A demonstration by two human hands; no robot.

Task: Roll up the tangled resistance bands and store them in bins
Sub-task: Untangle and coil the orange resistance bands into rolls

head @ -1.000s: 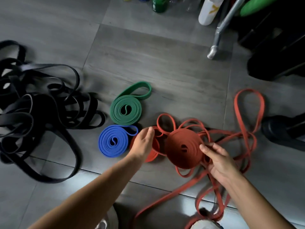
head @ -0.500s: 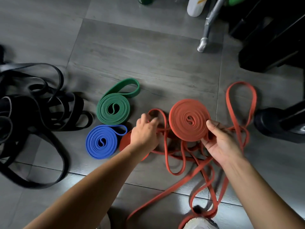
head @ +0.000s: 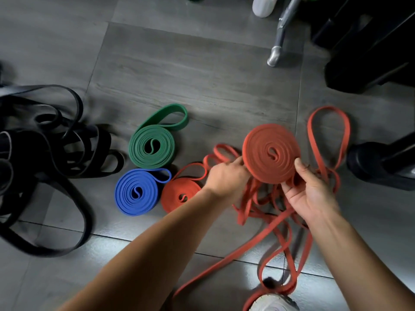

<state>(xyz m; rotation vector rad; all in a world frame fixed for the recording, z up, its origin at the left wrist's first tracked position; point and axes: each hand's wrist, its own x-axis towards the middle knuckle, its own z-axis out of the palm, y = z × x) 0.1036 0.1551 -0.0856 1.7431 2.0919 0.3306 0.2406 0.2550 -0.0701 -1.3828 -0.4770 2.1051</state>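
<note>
A rolled red band (head: 270, 152) is held upright above the floor. My right hand (head: 311, 194) grips its lower right edge, thumb on the front face. My left hand (head: 226, 177) pinches the roll's left rim. Loose red bands (head: 325, 140) lie tangled under and right of my hands. On the floor sit a second, smaller red roll (head: 179, 195), a blue roll (head: 137, 191) and a green roll (head: 152, 148) with a loose tail. A heap of tangled black bands (head: 45, 149) lies at the left.
Grey floor tiles (head: 190, 70) stretch ahead. A metal leg (head: 277, 52), a white bottle (head: 263, 5) and black equipment (head: 368, 52) stand at the top right. A black weight (head: 379, 162) sits at the right edge. A shoe tip (head: 272, 303) shows at the bottom.
The red roll has been lifted off the floor and turned to face me. My left hand moved from the loose strands to the roll's left rim, uncovering the smaller red roll.
</note>
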